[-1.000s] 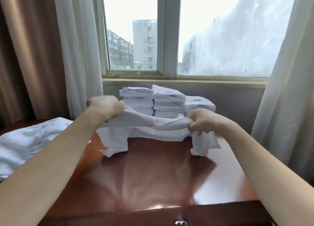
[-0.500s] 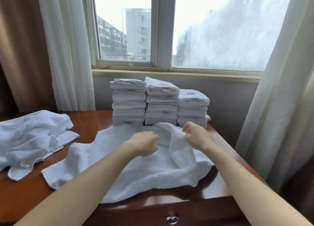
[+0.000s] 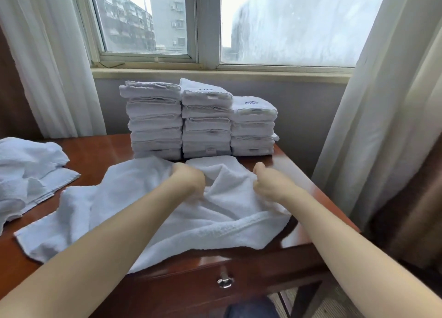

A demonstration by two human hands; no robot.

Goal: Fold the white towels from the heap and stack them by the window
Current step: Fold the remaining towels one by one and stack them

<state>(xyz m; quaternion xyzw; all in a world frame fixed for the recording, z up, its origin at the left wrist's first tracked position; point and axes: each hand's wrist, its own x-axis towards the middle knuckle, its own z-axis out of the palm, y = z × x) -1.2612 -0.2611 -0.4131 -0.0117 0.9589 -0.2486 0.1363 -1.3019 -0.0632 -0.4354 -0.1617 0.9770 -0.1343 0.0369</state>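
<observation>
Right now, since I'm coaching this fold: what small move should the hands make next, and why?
Probably draw the left hand and right hand apart to pull the rumpled white terry towel flat. Both grip it close together, and it lies bunched and creased on the reddish wooden table, too uneven to fold cleanly.

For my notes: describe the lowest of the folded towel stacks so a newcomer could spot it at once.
Below the window, three stacks of folded white towels stand side by side at the back of the wooden table. Take the right-hand stack, nearest the right curtain. It is visibly shorter than the other two, with a blue emblem on its top towel.
</observation>
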